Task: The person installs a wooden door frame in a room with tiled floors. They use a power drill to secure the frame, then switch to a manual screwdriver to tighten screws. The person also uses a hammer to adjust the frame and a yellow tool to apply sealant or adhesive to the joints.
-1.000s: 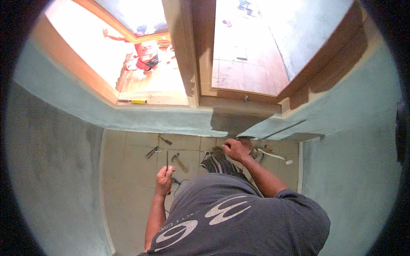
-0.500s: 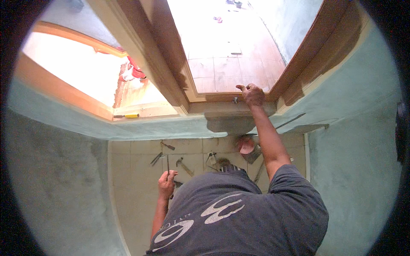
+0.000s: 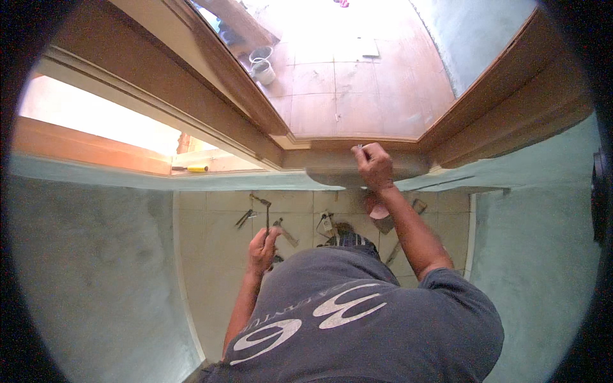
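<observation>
My right hand [image 3: 375, 167] is closed in a pinch at the lower rail of the wooden window frame [image 3: 348, 145]. Between thumb and fingertips shows a bit of a small metal fitting [image 3: 359, 147], mostly covered by the fingers. Lower on the left, my left hand [image 3: 262, 250] is wrapped round a thin dark rod-shaped tool [image 3: 267, 217] that points upward, away from me. Beyond it on the tiled floor lie a hammer [image 3: 286, 233] and a dark plier-like tool [image 3: 244, 219].
A yellow-handled tool [image 3: 198, 168] lies on the left window's sill. Near my feet are a white power socket [image 3: 326, 223] with a cord and a reddish container [image 3: 378, 210]. Green plastered walls [image 3: 89, 249] stand close on both sides. White buckets [image 3: 262, 70] stand beyond the window.
My right hand has come down slightly and its fingers have closed over the metal fitting. My left hand, with the rod-shaped tool, has shifted up and right. The whole view has shifted.
</observation>
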The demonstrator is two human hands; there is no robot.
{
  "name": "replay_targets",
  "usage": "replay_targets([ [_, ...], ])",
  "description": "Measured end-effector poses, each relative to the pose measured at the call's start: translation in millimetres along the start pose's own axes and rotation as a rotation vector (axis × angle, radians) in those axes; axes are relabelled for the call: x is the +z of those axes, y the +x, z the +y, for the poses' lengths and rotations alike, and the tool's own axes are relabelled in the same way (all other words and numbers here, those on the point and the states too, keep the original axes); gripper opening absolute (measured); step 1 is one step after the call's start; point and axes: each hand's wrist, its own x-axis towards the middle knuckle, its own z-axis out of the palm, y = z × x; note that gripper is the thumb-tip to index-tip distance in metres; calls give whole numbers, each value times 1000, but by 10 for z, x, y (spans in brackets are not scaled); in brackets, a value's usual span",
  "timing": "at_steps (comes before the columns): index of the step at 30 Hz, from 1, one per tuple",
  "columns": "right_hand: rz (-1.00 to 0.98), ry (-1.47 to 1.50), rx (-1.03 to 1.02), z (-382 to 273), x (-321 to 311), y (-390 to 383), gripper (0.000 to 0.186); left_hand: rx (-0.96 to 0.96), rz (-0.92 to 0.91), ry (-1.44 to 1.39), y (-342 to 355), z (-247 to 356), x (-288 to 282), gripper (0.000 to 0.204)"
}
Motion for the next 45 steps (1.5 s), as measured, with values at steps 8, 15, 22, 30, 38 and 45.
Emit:
replay_targets([
  [8,-577,545,292,-661,200,-1136,34,-202,-283,-42,230,708,72,34],
  [15,-371,903,291,-1010,91,-2026,44,31,-578,147,88,403,213,33],
  [22,26,873,676,-1266,148,-3912,17,-26,-1206,579,-434,-182,180,36],
  [30,485,729,772,-1052,-269,-5673,16,361,-1442,383,-1135,-585,827,37],
  [38,964,-485,997,304,-1159,-7843,6,398,-1320,1144,-788,-1205,820,38],
  [45,1130,-338,1277,2029,-1700,-9130,11,295,-1432,1349,-749,-1955,196,35],
])
